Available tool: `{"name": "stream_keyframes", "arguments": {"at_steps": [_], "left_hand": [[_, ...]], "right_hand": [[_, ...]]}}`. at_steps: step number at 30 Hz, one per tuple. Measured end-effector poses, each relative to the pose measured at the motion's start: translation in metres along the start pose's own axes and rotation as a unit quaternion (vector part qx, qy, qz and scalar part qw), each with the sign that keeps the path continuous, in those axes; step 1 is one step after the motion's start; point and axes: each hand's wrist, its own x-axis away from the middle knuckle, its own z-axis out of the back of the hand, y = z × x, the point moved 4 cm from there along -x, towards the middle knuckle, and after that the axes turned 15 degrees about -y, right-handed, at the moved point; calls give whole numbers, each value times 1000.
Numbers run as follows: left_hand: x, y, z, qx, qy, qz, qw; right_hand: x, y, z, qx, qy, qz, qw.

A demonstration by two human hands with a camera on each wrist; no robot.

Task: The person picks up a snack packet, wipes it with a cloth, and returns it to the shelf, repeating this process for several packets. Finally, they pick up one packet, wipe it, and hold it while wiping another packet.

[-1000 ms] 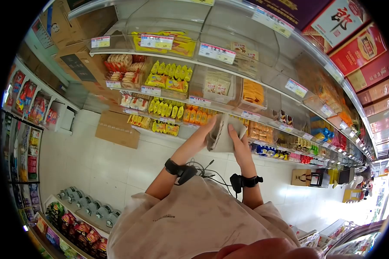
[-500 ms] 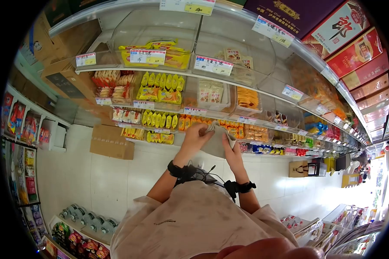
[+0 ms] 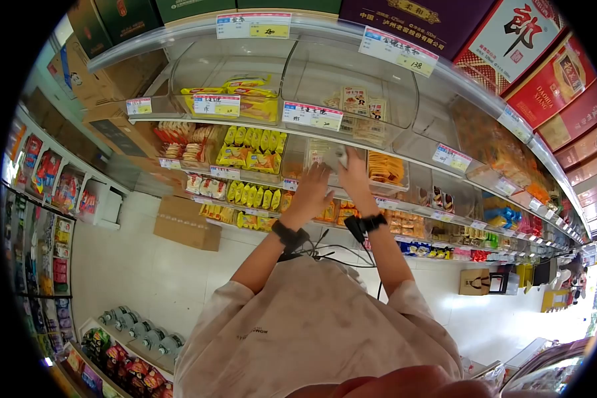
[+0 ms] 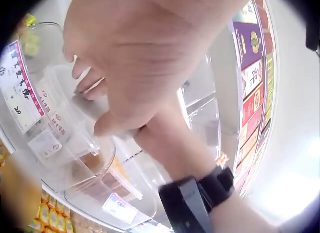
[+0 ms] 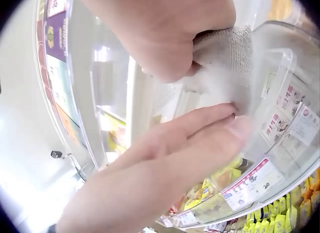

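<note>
Along the shop aisle runs a long tiered shelf unit (image 3: pixel 242 124), its clear bins (image 3: pixel 345 63) divided by kind, probably so that each snack can be found and priced apart. Above them, big gift boxes (image 3: pixel 414 28) in purple, white and red stand side by side with their printed faces outward, likely for show. Lower down, yellow snack packs (image 3: pixel 250 159) sit in rows beside orange-yellow packs (image 3: pixel 386 167) and smaller pale packets, each group kept in by the bin walls. Price labels (image 3: pixel 312 115) hang along the front edges, where they read easily from the aisle. A cardboard carton (image 3: pixel 187 222) rests on the floor near the end of the shelf.

Both bare hands are raised in front of the bins, with a black strap on each wrist. The right hand (image 3: pixel 355 176) has its fingers curled round a grey cloth (image 5: pixel 237 55), bunched in the grip with a textured part sticking out; held this way, it probably stays firm while its free part remains loose. The left hand (image 3: pixel 308 192) is open, fingers extended and thumb apart, its fingertips right by the cloth; whether they touch it, the blur doesn't let me tell.
</note>
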Motion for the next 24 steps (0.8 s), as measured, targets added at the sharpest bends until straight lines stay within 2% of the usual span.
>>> {"name": "stream_keyframes", "arguments": {"at_steps": [1,4,7,8,11,14,17,19,23,24], "left_hand": [[-5,2,-5,-32,-26,0,999],[-14,-9,-29,-49,-111,54,991],[-14,-4,-24,-42,-150,66,986],[-15,-9,-25,-28,-147,51,987],[-12,-21,-30,5,-138,20,990],[-11,-25,-32,2,-135,7,991],[-10,-25,-32,2,-133,0,991],[-11,-22,-28,22,-135,3,991],[-16,-24,-10,150,-87,4,985],[-15,-19,5,194,-60,13,979]], "right_hand": [[-15,-1,-4,18,-39,19,999],[-62,48,-36,67,-123,-1,990],[-70,63,-51,97,-259,-38,960],[-66,77,-62,199,-231,-4,952],[-63,77,-62,137,-258,-48,955],[-53,67,-53,118,-242,-26,963],[-46,40,-37,158,-223,-63,960],[-48,50,-41,193,-217,-33,956],[-44,46,-28,184,-177,22,967],[-41,41,-20,173,-159,3,972]]}}
